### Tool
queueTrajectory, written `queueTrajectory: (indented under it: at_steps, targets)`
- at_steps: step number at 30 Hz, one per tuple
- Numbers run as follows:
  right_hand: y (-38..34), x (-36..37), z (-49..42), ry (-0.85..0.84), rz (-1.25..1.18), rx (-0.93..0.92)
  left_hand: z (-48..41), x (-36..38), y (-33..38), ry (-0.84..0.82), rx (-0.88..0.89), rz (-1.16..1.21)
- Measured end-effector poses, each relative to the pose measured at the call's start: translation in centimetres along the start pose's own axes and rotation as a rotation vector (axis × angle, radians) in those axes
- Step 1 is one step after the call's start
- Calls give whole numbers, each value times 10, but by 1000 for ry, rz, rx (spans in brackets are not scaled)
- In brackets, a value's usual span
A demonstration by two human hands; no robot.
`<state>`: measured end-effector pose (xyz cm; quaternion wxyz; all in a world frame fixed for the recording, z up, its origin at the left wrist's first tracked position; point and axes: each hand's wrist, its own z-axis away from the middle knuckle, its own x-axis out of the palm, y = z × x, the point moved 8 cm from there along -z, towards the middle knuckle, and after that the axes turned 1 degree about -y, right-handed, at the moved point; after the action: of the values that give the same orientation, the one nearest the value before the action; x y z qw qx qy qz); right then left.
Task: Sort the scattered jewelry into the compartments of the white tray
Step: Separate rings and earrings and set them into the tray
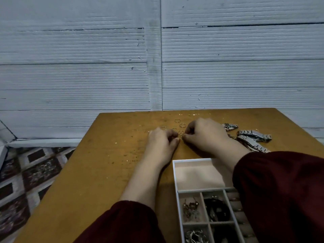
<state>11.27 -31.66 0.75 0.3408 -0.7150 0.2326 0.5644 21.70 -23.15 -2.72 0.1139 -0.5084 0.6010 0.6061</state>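
Your left hand [161,139] and right hand [205,132] curl fingertips among gold rings [182,125] near the table's [114,163] far edge; whether either pinches one is unclear.

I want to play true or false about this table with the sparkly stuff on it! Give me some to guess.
1. The silver watches are lying inside the tray. False: they lie on the table, to the right of the hands.
2. The tray's big far compartment has nothing in it. True.
3. The left hand and the right hand are both at the thin gold rings. True.
4. The tray is round and blue. False: it is white and rectangular, with dividers.
5. The sleeves are dark red. True.
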Motion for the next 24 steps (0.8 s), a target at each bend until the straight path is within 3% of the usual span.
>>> queueTrajectory:
  at_steps: [11, 18, 24]
  targets:
    - [1, 4, 2, 77, -19, -13, -2, 3, 4, -22, -15, -98]
    - [-4, 6, 3, 86, -71, -94, 6, 3, 12, -117, -33, -251]
    - [-3, 7, 3, 86, -99, -106, 9, 1, 13, -165, -65, -248]
